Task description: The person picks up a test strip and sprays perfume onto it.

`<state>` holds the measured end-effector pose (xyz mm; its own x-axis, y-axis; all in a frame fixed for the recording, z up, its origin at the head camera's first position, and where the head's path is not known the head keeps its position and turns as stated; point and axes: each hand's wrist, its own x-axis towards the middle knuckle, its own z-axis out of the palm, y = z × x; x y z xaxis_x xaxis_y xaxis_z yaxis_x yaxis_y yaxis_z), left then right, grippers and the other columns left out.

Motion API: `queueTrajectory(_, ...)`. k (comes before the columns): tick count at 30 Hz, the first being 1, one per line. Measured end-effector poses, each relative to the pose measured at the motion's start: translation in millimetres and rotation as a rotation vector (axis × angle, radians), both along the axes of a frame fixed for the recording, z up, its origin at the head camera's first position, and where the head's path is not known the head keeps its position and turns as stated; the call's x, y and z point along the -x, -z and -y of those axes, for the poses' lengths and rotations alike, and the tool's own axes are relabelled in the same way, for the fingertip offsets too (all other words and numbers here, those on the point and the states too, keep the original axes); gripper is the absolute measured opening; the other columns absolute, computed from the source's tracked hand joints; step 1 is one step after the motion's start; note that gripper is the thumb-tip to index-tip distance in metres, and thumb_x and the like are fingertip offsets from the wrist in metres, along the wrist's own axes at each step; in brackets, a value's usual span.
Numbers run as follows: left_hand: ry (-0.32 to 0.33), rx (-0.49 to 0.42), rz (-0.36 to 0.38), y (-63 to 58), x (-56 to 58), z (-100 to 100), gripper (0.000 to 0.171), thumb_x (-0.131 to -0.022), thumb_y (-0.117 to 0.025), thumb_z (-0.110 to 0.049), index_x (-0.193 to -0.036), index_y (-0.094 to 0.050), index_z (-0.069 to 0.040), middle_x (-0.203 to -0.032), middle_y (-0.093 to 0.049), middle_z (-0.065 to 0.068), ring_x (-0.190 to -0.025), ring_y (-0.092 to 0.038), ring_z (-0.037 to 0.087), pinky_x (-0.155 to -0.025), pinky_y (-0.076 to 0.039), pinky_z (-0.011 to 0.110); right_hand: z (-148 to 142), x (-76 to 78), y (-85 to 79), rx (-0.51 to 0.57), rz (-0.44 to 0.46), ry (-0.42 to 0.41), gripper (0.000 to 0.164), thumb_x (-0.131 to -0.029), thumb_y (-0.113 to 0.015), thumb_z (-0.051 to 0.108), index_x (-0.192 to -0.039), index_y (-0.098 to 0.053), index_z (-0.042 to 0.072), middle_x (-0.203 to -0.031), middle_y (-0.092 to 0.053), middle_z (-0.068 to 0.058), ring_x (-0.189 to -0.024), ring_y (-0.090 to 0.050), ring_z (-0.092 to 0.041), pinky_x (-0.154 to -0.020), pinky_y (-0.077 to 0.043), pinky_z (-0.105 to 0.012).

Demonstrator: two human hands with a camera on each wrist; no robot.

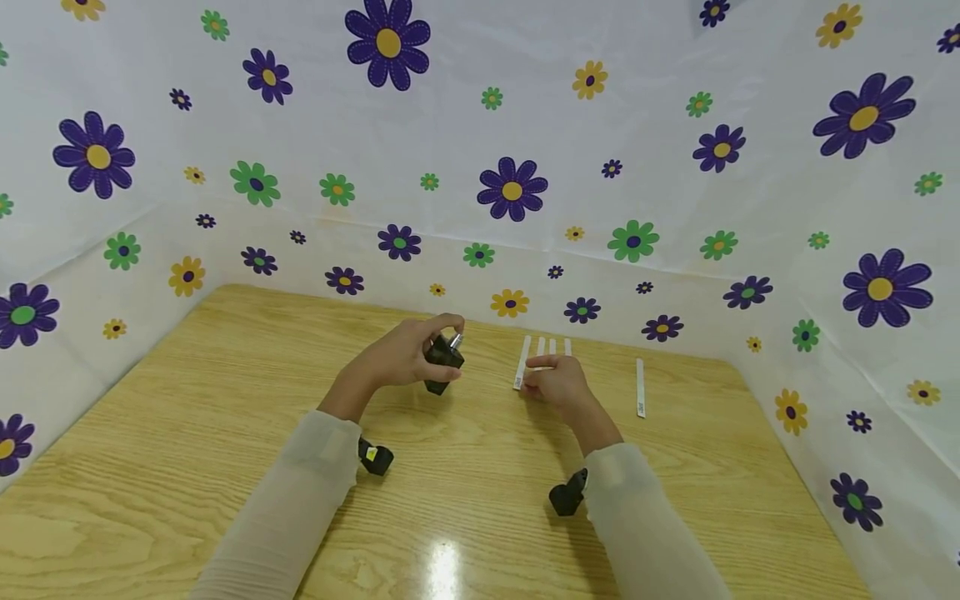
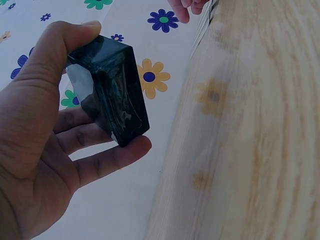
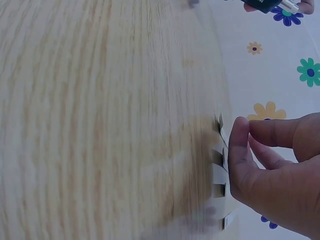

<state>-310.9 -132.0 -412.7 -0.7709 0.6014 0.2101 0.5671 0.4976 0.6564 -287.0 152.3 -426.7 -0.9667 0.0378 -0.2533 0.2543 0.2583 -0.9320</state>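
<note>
My left hand [image 1: 405, 354] grips a dark glass perfume bottle [image 1: 444, 360] above the table, its silver spray neck tilted up and to the right. In the left wrist view the bottle [image 2: 117, 90] sits between thumb and fingers, with its base showing. My right hand [image 1: 558, 383] is low over a row of several narrow white paper strips, its curled fingertips beside the leftmost strip [image 1: 522, 363]. Thumb and finger come together in the right wrist view, next to the raised strip ends [image 3: 223, 157]. Whether they pinch a strip is hidden.
Another white strip [image 1: 641, 388] lies apart, to the right of the row. The wooden table [image 1: 465, 483] ends at a flower-print sheet [image 1: 450, 150] behind and at both sides. A black wrist camera hangs under each sleeve.
</note>
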Motion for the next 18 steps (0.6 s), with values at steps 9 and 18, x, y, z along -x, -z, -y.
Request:
queueTrajectory(9,-0.003,0.0,0.006,-0.3,-0.4,0.7,0.061,-0.086,-0.083,-0.037,-0.137,-0.049,-0.03,-0.095,-0.062,0.007,-0.079,-0.057,0.023,-0.071,-0.049,0.038,-6.0,-3.2,-11.1,-0.028,-0.043,-0.08,0.034,-0.098,-0.06,-0.004,-0.131,-0.058,-0.01,-0.107,-0.067,-0.025,-0.08,-0.069,-0.02,-0.082,-0.058,-0.034)
queueTrajectory(18,-0.007,0.001,0.008,-0.3,-0.2,1.5,0.062,-0.087,-0.083,-0.038,-0.138,-0.049,-0.031,-0.096,-0.062,0.007,-0.08,-0.057,0.023,-0.071,-0.049,0.038,-24.4,-4.8,-17.5,-0.079,-0.094,-0.135,0.037,-0.1,-0.059,-0.001,-0.137,-0.055,-0.007,-0.116,-0.063,-0.026,-0.089,-0.067,-0.028,-0.086,-0.057,-0.038)
